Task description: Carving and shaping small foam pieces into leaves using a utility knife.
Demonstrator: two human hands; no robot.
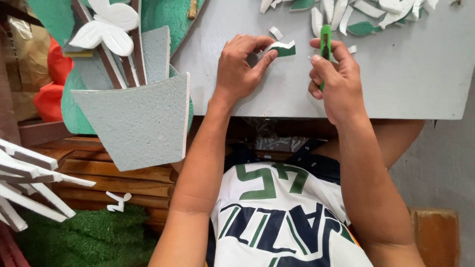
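— What does the head view show at the hands?

— The left hand (241,64) pinches a small foam piece (283,48), white on top and green along its edge, between thumb and forefinger; its grip is narrow and closed on that piece, which lies on the grey table (396,79) just in front of the person. The right hand (332,74) is wrapped tight around a green cutter (325,42), held upright just to the right of the foam piece, its tip pointing away from the body.

— Are the cutter and the piece touching?

— I cannot tell; they sit just beside each other.

— Anything else on the table?

— A heap of white and green foam scraps (346,12) at the far edge, beyond both hands, and one small white chip (276,33) just above the left thumb.

— Any containers?

— A grey foam pot shape (133,121), flat and tapered, stands at the left past the table edge. Brown stems (131,59) rise out of its top, and a white foam flower (106,24) sits on them against a green foam backing (168,15).

— And lower down?

— White foam slats (29,183) at the far left above a patch of green fake grass (84,237).
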